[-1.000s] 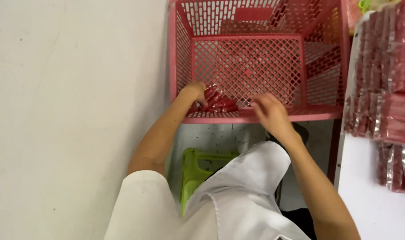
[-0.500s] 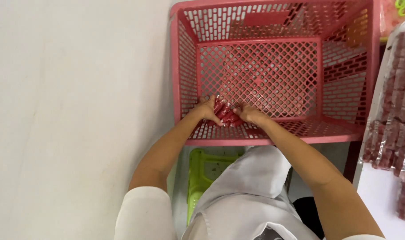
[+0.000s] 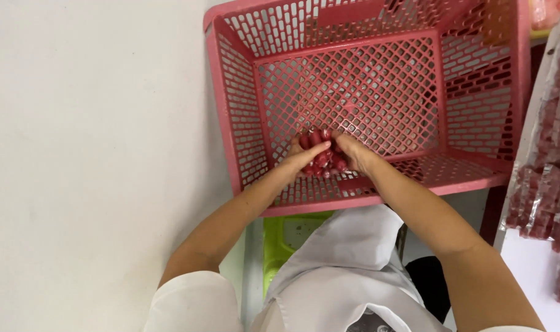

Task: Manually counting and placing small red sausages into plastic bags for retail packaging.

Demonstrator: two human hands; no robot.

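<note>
A pink plastic basket (image 3: 237, 123) with latticed walls stands in front of me. Inside it, near its front wall, both hands cup a bunch of small red sausages in clear wrap (image 3: 320, 154). My left hand (image 3: 304, 158) holds the bunch from the left, my right hand (image 3: 354, 152) from the right. The fingers of both hands close round the bunch, which hides its lower part. The rest of the basket floor is bare.
Clear packs of red sausages (image 3: 547, 197) lie on a white table at the right edge. A green plastic stool (image 3: 286, 237) shows below the basket, beside my white apron (image 3: 347, 264). A pale floor fills the left side.
Both hands went from the basket's front rim into the basket and came together round the sausages. The view moved closer to the basket.
</note>
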